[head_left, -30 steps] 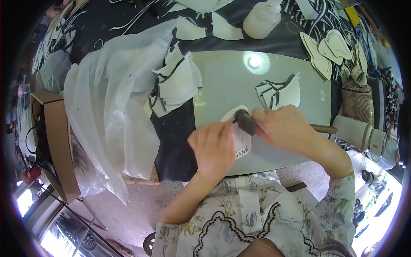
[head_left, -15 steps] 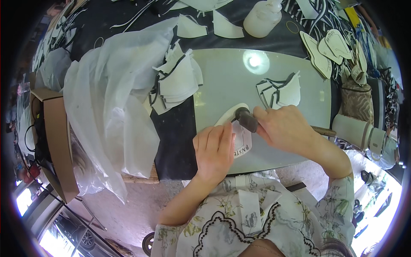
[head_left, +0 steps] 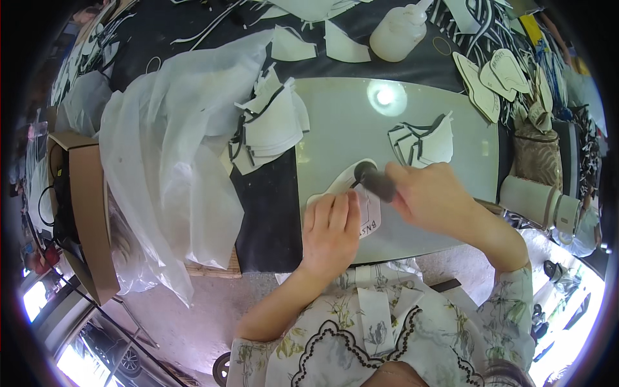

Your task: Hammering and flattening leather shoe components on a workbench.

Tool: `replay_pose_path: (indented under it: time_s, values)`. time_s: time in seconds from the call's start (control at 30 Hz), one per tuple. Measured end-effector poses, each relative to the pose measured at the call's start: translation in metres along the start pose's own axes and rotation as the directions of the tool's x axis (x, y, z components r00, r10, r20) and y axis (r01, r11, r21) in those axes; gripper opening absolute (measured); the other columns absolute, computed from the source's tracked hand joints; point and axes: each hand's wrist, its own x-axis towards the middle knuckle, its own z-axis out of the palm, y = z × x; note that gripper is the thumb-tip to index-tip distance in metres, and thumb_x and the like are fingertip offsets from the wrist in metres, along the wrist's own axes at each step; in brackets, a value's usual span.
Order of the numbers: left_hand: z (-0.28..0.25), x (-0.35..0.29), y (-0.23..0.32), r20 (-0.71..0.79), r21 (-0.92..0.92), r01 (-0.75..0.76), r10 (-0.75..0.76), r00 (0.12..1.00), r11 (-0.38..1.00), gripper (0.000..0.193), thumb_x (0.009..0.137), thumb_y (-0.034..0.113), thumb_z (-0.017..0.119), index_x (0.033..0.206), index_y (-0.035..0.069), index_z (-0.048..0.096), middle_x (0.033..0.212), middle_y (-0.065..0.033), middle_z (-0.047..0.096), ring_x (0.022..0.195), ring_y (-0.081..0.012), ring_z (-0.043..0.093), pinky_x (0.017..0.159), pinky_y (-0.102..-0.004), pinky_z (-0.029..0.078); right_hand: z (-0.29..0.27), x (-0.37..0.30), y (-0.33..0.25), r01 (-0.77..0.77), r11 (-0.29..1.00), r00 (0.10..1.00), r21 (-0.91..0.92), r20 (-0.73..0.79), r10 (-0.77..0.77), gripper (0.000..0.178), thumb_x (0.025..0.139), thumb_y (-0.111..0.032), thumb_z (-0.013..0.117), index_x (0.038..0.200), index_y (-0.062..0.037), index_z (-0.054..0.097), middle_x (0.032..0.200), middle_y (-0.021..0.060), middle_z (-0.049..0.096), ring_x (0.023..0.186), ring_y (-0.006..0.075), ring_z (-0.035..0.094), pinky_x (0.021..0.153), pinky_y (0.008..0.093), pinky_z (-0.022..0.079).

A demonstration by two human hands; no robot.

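A white cut piece (head_left: 371,219) with rounded edges and dark lettering lies on the grey work board (head_left: 425,238). It looks like a shoe-upper part. Pressed flat on its left side is my left hand (head_left: 334,226), fingers stretched out and holding nothing. My right hand (head_left: 429,193) is closed round a hammer (head_left: 376,182), gripping it close to the dark head. What looks like its wooden handle comes out beneath my right forearm. The hammer head hangs over the piece near my left fingertips; whether it touches is hard to tell.
White pieces with black edging lie stacked at the board's left (head_left: 274,126) and right (head_left: 435,142). A plastic sheet (head_left: 174,148) covers the table's left side, beside a cardboard box (head_left: 90,213). Farther back are a squeeze bottle (head_left: 396,35), pale templates (head_left: 477,87) and dark strips.
My left hand has shifted slightly right and covers more of the lettering. The hammer and my right hand have moved a little right and nearer to me.
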Motion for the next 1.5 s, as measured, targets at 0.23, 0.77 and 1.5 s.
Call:
replay_pose_path:
  time_s: [0.23, 0.77, 1.5]
  values:
    - [0.003, -0.001, -0.003, -0.092, -0.177, 0.131, -0.149, 0.985, 0.975, 0.035, 0.077, 0.009, 0.064, 0.110, -0.002, 0.065, 0.102, -0.0085, 0.057, 0.096, -0.0274, 0.056, 0.083, -0.0396, 0.045, 0.012, -0.004, -0.005, -0.081, 0.996, 0.995, -0.023, 0.063, 0.082, 0.031, 0.093, -0.030, 0.061, 0.085, -0.0010, 0.052, 0.055, 0.0123, 0.059, 0.050, 0.0329, 0.061, 0.045, 0.0412, 0.047]
    - [0.001, -0.002, -0.005, -0.084, -0.035, 0.034, -0.037, 0.996, 0.999, 0.031, 0.075, 0.007, 0.065, 0.104, -0.003, 0.066, 0.103, -0.0104, 0.057, 0.095, -0.0273, 0.057, 0.081, -0.0399, 0.046, 0.015, -0.004, -0.008, -0.057, 0.998, 0.993, -0.034, 0.098, 0.060, 0.028, 0.093, -0.027, 0.059, 0.090, -0.0016, 0.048, 0.061, 0.0120, 0.062, 0.053, 0.0315, 0.063, 0.044, 0.0411, 0.046]
    - [-0.012, -0.008, -0.011, -0.020, 0.027, -0.080, 0.081, 0.997, 0.996, 0.033, 0.076, 0.010, 0.061, 0.104, -0.006, 0.066, 0.102, -0.0118, 0.058, 0.096, -0.0265, 0.057, 0.085, -0.0392, 0.047, 0.013, -0.006, -0.017, -0.025, 0.999, 0.999, 0.044, 0.029, 0.023, 0.028, 0.092, -0.026, 0.061, 0.086, -0.0021, 0.049, 0.058, 0.0120, 0.061, 0.050, 0.0327, 0.061, 0.044, 0.0411, 0.046]
